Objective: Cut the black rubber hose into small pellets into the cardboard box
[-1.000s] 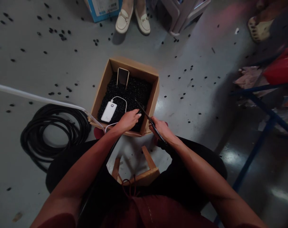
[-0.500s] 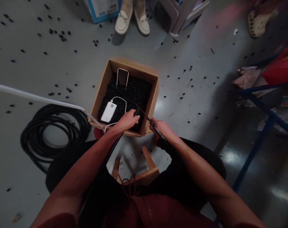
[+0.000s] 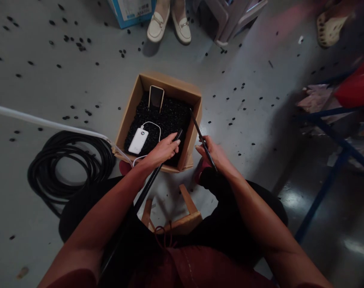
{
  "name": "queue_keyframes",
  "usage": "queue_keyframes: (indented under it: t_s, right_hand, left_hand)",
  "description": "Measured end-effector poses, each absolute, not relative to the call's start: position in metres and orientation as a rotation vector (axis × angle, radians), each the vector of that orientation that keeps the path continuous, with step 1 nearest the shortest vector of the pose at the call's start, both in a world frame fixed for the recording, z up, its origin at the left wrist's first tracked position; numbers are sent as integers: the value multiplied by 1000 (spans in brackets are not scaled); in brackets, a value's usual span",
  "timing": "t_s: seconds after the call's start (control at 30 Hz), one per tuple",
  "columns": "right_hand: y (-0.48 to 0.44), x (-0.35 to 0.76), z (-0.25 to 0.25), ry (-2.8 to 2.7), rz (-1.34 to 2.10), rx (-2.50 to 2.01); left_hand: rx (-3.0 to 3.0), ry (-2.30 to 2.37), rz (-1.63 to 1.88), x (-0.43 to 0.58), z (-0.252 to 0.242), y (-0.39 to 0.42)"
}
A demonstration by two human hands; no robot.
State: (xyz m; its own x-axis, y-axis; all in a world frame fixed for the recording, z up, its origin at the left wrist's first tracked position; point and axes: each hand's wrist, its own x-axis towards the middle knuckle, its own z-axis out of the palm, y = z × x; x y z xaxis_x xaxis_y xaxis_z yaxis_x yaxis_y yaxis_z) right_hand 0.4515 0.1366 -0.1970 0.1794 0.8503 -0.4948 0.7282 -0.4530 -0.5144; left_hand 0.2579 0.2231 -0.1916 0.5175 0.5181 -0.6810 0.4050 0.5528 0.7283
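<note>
The fingers of your left hand (image 3: pixel 164 150) are clamped on the strip (image 3: pixel 152 180), whose end is over the box (image 3: pixel 176 90), probably to keep it steady there. The fingers of your right hand (image 3: pixel 211 152) are closed around the tool (image 3: pixel 197 126), apart from the strip. Inside, on black bits (image 3: pixel 173 112), lies the power bank (image 3: pixel 138 141) (its cable (image 3: pixel 153 123) plugged in); the phone (image 3: pixel 156 97) leans back, perhaps for easy viewing.
</note>
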Motion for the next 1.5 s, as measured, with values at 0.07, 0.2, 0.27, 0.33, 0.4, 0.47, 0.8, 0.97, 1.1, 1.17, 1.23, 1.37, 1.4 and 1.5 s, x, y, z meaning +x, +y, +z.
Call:
queue_keyframes:
  t_s: [0.07, 0.2, 0.27, 0.33, 0.4, 0.47, 0.8, 0.97, 1.1, 1.17, 1.23, 1.37, 1.4, 1.5]
  right_hand:
    - [137, 449, -194, -1503, 1193, -2220]
    - [137, 443, -187, -1506, 1309, -2177]
    - [136, 441, -186, -1531, 1359, -2167]
    - [136, 441, -186, -1567, 1402, -2138]
    - [135, 441, -187, -1606, 1430, -2105]
    - [134, 441, -187, -1636, 1449, -2081]
    - [133, 438, -184, -1659, 1497, -2017]
    - [133, 437, -187, -1634, 1506, -2013]
    - [132, 433, -192, -1647, 1407, -2078]
    - [130, 430, -196, -1671, 1364, -2091]
    - [127, 428, -201, -1695, 1335, -2126]
    - [123, 424, -208, -1751, 1273, -2289]
    - [123, 423, -209, -1774, 1261, -2313]
    - [122, 422, -209, -1836, 1243, -2332]
  left_hand:
    - [1068, 1145, 123, 259, -191, 224]
    - [1242, 1243, 158, 259, -195, 226]
    - [1329, 1238, 155, 258, -197, 226]
    - [1389, 1210, 147, 257, -198, 226]
    - [1420, 1183, 137, 257, -198, 226]
    - [1438, 1161, 124, 257, -198, 225]
    - [1500, 1094, 71, 258, -201, 226]
    - [1479, 1038, 46, 258, -198, 226]
    - [1483, 1022, 23, 257, -197, 225]
    - [1502, 1035, 9, 257, -198, 225]
    - [1537, 1057, -1, 257, -199, 225]
    - [1613, 1105, -65, 257, -200, 227]
    - [1627, 1112, -89, 257, -200, 227]
    - [1675, 1125, -155, 257, -200, 227]
